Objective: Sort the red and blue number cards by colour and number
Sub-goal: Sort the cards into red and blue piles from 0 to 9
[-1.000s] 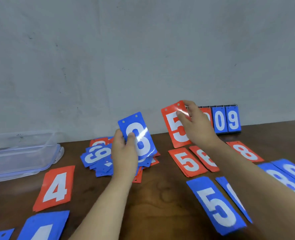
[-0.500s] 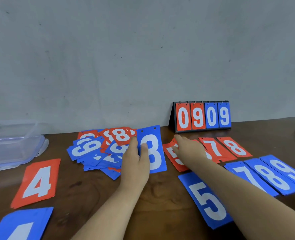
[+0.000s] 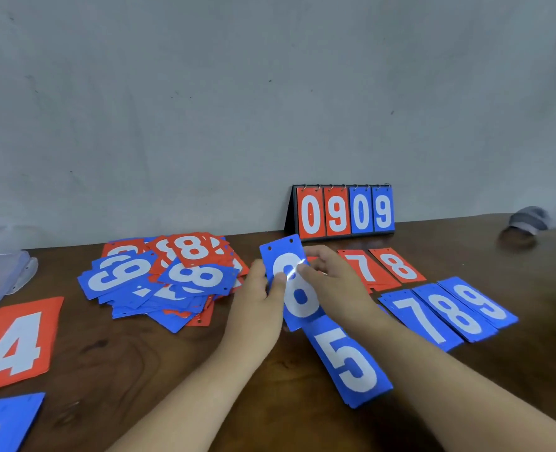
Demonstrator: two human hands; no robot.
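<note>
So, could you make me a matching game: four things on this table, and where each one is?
1. blue card with glare
2. red 4 card
3. flip scoreboard
4. blue 9 card

A. standing against the wall
B. right end of the blue row
C. between left hand and right hand
D. flat, far left

Pairs: 1-C, 2-D, 3-A, 4-B

Card-strewn brown wooden table [image 3: 146, 370]

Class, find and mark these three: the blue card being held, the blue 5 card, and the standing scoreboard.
held blue card [image 3: 298, 296], head view, lower loop of its digit
blue 5 card [image 3: 348, 363], head view, middle of the card
scoreboard [image 3: 337, 212], head view, its red 9 panel
</note>
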